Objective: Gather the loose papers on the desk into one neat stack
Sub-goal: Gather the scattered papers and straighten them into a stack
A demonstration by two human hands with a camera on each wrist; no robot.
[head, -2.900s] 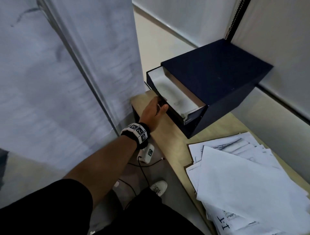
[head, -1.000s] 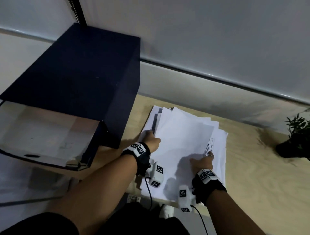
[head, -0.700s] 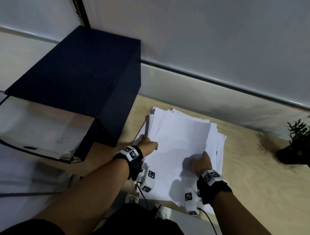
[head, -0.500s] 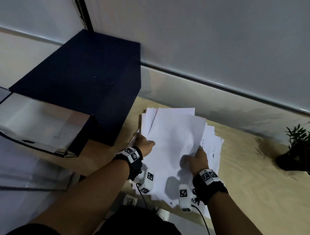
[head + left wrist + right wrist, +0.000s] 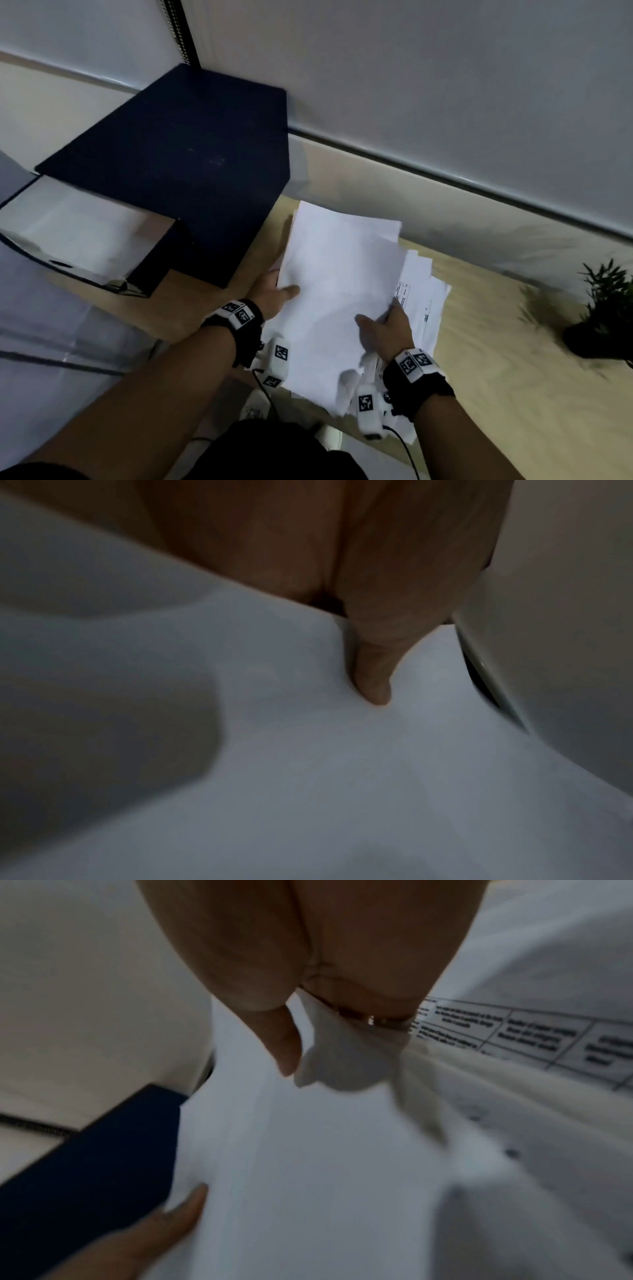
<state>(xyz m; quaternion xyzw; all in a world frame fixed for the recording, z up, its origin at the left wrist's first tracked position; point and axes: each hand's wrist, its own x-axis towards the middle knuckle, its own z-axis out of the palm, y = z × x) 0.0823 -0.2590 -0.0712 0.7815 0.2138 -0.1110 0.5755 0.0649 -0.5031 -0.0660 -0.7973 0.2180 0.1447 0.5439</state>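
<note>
Printed table text (image 5: 534, 1034) blurred, unreadable

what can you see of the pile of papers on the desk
The pile of papers is white sheets, mostly blank on top, with printed tables showing on sheets at its right. It lies fanned and uneven on the wooden desk beside a dark blue box, overhanging the near edge. The left hand and right hand grip its sides, buckling the top sheets.

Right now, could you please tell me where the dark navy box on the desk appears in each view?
Head: dark navy box, upper left, beside the white paper sheets.
Left wrist: not in it.
Right wrist: lower left, left of the sheets.
Shared landmark: the left hand's thumb on the sheets' left edge.
</note>
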